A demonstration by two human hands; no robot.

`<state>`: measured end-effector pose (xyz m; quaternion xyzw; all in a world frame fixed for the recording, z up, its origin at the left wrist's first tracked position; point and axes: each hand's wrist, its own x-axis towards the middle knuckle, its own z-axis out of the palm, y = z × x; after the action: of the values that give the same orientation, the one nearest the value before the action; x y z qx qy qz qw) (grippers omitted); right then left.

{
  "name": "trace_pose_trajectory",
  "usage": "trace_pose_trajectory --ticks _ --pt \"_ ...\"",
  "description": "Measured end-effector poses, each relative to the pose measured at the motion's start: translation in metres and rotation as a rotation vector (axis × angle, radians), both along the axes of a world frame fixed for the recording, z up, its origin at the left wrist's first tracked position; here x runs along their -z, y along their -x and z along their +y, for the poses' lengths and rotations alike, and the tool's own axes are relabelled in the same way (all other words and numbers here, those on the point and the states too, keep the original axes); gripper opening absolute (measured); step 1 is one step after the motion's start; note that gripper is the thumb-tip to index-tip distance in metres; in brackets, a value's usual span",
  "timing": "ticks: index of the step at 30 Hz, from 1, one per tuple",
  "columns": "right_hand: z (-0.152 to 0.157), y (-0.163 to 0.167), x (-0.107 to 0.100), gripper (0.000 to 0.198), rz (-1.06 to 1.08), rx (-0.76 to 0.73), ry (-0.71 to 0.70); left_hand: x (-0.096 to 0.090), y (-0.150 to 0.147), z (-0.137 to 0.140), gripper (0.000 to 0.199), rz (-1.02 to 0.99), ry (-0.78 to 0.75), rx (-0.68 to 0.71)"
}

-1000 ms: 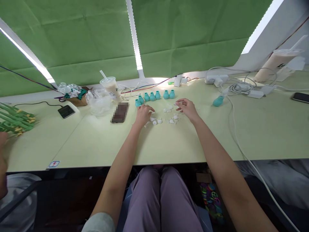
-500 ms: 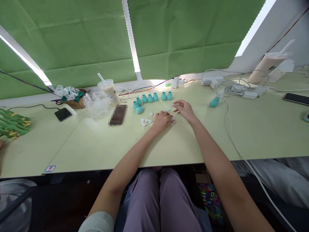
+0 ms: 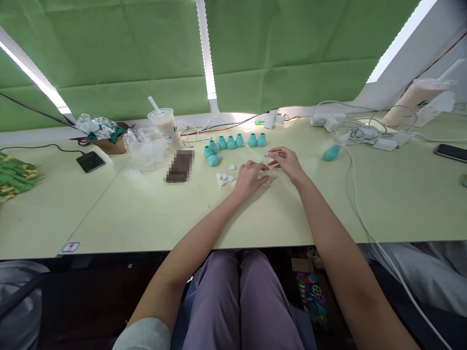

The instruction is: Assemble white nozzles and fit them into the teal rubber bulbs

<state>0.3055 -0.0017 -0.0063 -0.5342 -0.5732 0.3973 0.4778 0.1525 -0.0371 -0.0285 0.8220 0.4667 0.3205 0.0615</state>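
My left hand (image 3: 251, 177) rests low over the table, thumb and forefinger curled around a small white piece (image 3: 267, 172) in the pile. Close beside it on the right, my right hand (image 3: 287, 163) pinches another small white piece (image 3: 269, 155) at its fingertips. Several loose white pieces (image 3: 224, 177) lie to the left of my left hand. Behind the hands stand several teal vase-shaped pieces (image 3: 230, 142) in a broken row, and one teal piece (image 3: 213, 160) lies on its side. The exact shape of the held pieces is too small to make out.
At left are a brown phone-like slab (image 3: 180, 166), a drink cup (image 3: 166, 127), a clear plastic bag (image 3: 145, 149) and a black device (image 3: 91, 162). A teal bulb (image 3: 331, 153) lies right of my hands, near white cables (image 3: 359, 134) and a second cup (image 3: 416, 103).
The whole view has shifted slightly. My left thumb and forefinger have spread more around the white piece, while my right hand keeps its pinch in nearly the same place.
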Motion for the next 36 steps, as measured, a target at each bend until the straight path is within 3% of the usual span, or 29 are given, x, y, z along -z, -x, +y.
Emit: trace_pose_trajectory --ticks 9,22,27,36 --pt "-0.007 0.004 -0.007 0.029 0.063 -0.094 0.023 -0.013 0.01 -0.002 0.024 -0.097 -0.126 0.001" --pt "-0.014 0.004 -0.013 0.036 0.182 -0.304 -0.048 -0.01 0.025 0.007 0.015 -0.35 -0.251 0.034" --pt "-0.018 0.004 -0.016 0.032 0.268 -0.409 -0.064 -0.015 0.027 0.004 0.032 -0.408 -0.333 0.016" --pt "-0.019 0.007 -0.017 0.025 0.281 -0.394 -0.157 -0.02 0.031 0.006 0.028 -0.405 -0.362 -0.069"
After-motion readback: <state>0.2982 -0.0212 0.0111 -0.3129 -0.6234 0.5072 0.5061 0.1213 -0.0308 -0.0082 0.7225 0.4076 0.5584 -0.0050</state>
